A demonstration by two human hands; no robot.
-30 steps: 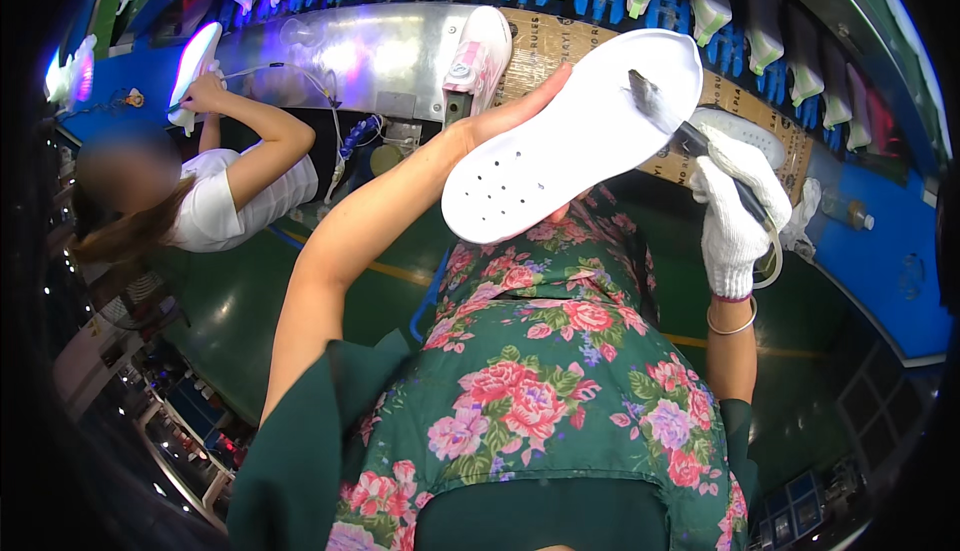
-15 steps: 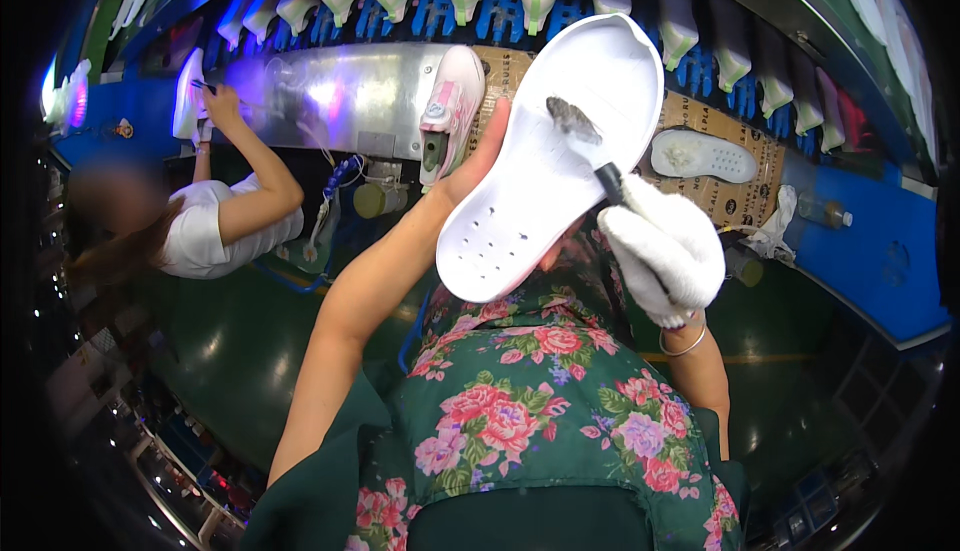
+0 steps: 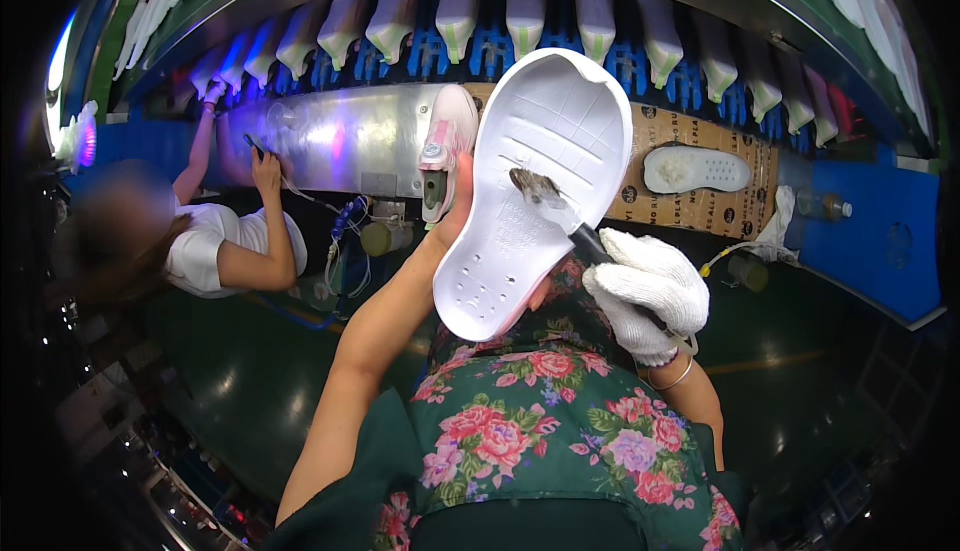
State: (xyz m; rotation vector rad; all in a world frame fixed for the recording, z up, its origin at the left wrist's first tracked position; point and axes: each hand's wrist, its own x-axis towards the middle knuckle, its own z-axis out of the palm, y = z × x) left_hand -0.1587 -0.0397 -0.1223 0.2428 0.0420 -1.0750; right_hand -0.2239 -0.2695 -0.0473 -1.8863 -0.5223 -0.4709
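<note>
- White sole (image 3: 540, 141): held up in front of you, inner face showing, broad end toward 1 o'clock, the end with small holes toward 7 o'clock.
- Left hand (image 3: 458, 206): bare, clamped on the sole from behind; fingers show along its 9 o'clock edge and a fingertip at its 5 o'clock edge. The palm is hidden.
- Right hand (image 3: 650, 286): in a white knit glove, at 4 o'clock from the sole, your fingers closed together around the black handle of the brush (image 3: 565, 216).
- Brush: its bristles point toward 10 o'clock, over the middle of the sole's inner face; firm contact cannot be confirmed.
- Pink shoe (image 3: 445, 141): at 10 o'clock from the sole, toe toward 12, just beside your left hand in this view.
- Pale perforated piece (image 3: 697, 169): at 3 o'clock, lying on printed cardboard (image 3: 690, 211).
- White cloth (image 3: 778, 229) and bottle (image 3: 830, 207): farther out, between 3 and 4 o'clock.
- Row of pale shoe forms (image 3: 458, 26): along 12 o'clock, above blue holders (image 3: 490, 56).
- Co-worker (image 3: 200, 251): at 9 o'clock, well apart, white top, one hand gripping a slim dark tool.
</note>
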